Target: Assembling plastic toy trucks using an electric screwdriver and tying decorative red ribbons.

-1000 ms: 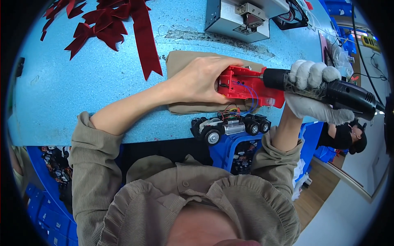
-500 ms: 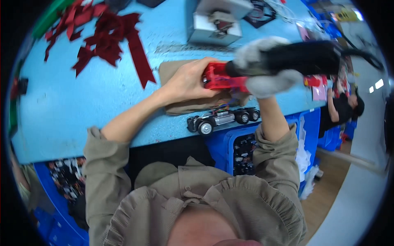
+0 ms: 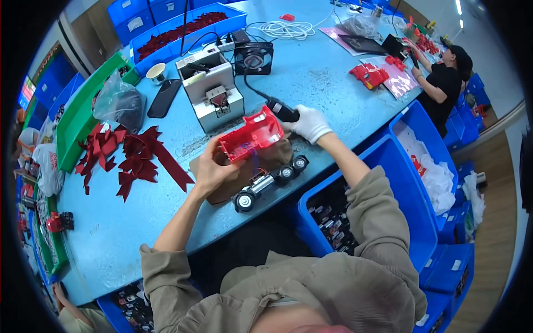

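Observation:
My left hand (image 3: 212, 172) holds one end of a red plastic toy truck body (image 3: 261, 133), its hollow inside turned up. Thin wires run from the body down to a black and silver wheeled truck chassis (image 3: 263, 182), which stands at the near edge of the table. My right hand (image 3: 311, 124), in a white glove, is closed on a black corded electric screwdriver (image 3: 282, 110), just right of the red body. The screwdriver's tip is hidden. Beneath the body lies a folded brown cloth (image 3: 277, 152).
Dark red ribbon bows (image 3: 139, 158) lie to the left, near a green tray (image 3: 83, 119). A white box-shaped device (image 3: 208, 89), a phone (image 3: 164, 99) and a fan (image 3: 253, 58) stand beyond. Blue bins (image 3: 383, 194) sit below the edge. At far right a person (image 3: 444, 83) works.
The view has swung and shows more of the table. My right hand and the screwdriver have drawn back from the red body. The body is now tilted up, its inside exposed.

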A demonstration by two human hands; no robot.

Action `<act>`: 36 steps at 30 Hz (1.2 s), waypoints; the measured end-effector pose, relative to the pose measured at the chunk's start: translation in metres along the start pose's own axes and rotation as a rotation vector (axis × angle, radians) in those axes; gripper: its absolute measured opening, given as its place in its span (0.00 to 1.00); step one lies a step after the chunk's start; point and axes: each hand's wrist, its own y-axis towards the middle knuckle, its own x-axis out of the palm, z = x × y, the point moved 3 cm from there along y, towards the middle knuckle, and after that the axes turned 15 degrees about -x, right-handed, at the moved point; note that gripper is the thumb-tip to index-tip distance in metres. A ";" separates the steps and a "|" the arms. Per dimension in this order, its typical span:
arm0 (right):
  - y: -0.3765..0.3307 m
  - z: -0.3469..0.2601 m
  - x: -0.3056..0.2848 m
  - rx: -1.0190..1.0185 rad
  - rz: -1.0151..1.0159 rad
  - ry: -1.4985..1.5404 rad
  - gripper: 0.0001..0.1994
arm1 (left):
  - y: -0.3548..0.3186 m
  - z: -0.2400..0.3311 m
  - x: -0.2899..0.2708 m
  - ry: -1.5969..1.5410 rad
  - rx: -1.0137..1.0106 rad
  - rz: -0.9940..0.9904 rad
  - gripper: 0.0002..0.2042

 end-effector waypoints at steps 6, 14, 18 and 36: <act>-0.097 -0.050 0.005 -0.405 0.478 0.399 0.18 | -0.054 0.087 -0.055 0.539 0.377 0.181 0.30; -0.128 -0.180 0.066 -1.203 0.142 0.374 0.14 | -0.114 0.143 -0.071 1.294 0.121 -0.318 0.23; -0.124 -0.246 0.094 -1.355 0.170 0.453 0.18 | -0.158 0.094 -0.045 1.875 0.023 -0.448 0.12; -0.008 0.176 -0.065 -0.190 0.692 -0.477 0.18 | -0.190 -0.046 -0.125 1.183 -0.230 0.037 0.26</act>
